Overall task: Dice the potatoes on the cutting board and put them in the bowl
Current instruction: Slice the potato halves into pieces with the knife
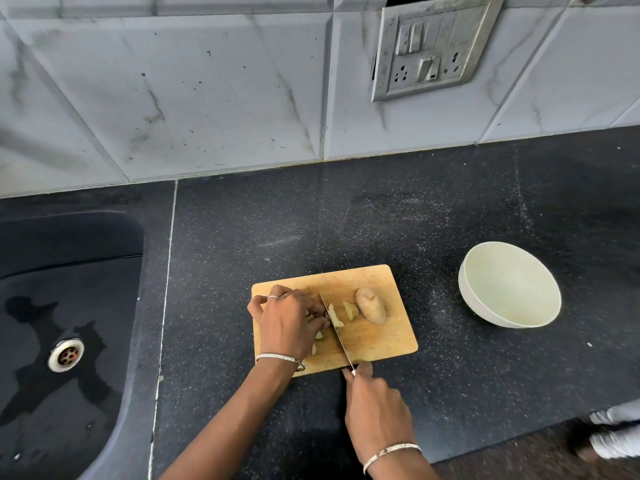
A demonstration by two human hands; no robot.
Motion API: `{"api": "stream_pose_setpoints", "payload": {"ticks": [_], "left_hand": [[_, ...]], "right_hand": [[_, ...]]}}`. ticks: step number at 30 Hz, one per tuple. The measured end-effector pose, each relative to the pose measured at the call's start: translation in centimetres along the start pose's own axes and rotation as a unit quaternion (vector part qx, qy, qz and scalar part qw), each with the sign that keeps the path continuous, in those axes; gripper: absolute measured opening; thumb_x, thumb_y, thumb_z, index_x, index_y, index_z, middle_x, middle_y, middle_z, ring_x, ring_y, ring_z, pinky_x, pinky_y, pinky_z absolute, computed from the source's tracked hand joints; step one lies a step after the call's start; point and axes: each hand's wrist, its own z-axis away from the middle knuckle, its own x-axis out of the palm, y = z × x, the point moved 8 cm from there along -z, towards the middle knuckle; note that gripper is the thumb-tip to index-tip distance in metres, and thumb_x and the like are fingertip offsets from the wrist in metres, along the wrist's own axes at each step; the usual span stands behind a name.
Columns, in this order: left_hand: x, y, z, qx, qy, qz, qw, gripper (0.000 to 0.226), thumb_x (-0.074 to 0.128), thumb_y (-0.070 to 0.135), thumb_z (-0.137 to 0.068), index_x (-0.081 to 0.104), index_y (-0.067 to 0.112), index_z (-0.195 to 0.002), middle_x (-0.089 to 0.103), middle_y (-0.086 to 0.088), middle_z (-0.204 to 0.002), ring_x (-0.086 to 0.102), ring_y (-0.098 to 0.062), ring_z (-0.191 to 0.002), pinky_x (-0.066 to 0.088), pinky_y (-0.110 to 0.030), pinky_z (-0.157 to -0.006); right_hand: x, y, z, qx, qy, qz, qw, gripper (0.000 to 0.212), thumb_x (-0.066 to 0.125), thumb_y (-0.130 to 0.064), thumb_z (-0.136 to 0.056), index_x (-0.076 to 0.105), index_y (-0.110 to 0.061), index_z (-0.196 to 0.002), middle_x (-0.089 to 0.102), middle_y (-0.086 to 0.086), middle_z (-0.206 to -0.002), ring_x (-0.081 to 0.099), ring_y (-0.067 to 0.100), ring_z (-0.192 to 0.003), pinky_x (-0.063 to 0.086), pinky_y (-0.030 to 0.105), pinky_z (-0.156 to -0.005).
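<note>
Upon the black speckled bench [450, 209], on the rectangular wooden cutting board [381, 341], a part-diced potato [335, 319] is pinched by the left grip [289, 320] and sliced by the steel knife [338, 336] clasped in the right grip [375, 400]; the whole brown potato [370, 304] is judged next, the round white bowl [512, 285] unfilled.

Dark counter [346, 220], cutting board [381, 337], white bowl [509, 285]
</note>
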Motion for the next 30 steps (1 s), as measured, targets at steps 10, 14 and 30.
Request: {"api": "stream_pose_setpoints", "payload": {"ticks": [10, 14, 30], "left_hand": [[0.0, -0.9, -0.1, 0.000, 0.015, 0.005, 1.000, 0.020, 0.071, 0.053, -0.071, 0.071, 0.040, -0.085, 0.065, 0.021, -0.091, 0.046, -0.007, -0.108, 0.015, -0.039, -0.098], [-0.4, -1.0, -0.1, 0.010, 0.015, 0.024, 1.000, 0.023, 0.073, 0.054, -0.069, 0.071, 0.039, -0.087, 0.065, 0.020, -0.092, 0.047, -0.008, -0.107, 0.013, -0.036, -0.098], [-1.2, 1.2, 0.8, 0.159, -0.040, 0.016, 0.986, 0.041, 0.061, 0.019, -0.073, 0.064, 0.047, -0.103, 0.057, 0.029, -0.120, 0.041, -0.005, -0.121, 0.022, -0.039, -0.097]], "right_hand": [[0.1, 2.0, 1.0, -0.028, -0.025, -0.069, 0.997, 0.031, 0.017, -0.052, -0.100, 0.034, -0.027, -0.092, 0.061, -0.003, -0.087, 0.065, 0.026, -0.091, 0.037, 0.032, -0.058], [-0.7, 2.9, 0.8, -0.027, 0.012, -0.100, 0.995, 0.034, 0.015, -0.055, -0.098, 0.034, -0.029, -0.088, 0.053, -0.006, -0.072, 0.064, 0.024, -0.081, 0.036, 0.034, -0.054], [0.4, 0.9, 0.5, -0.041, -0.016, -0.101, 0.994, 0.031, 0.021, -0.055, -0.099, 0.036, -0.029, -0.090, 0.064, -0.002, -0.091, 0.064, 0.028, -0.090, 0.038, 0.037, -0.062]]}}
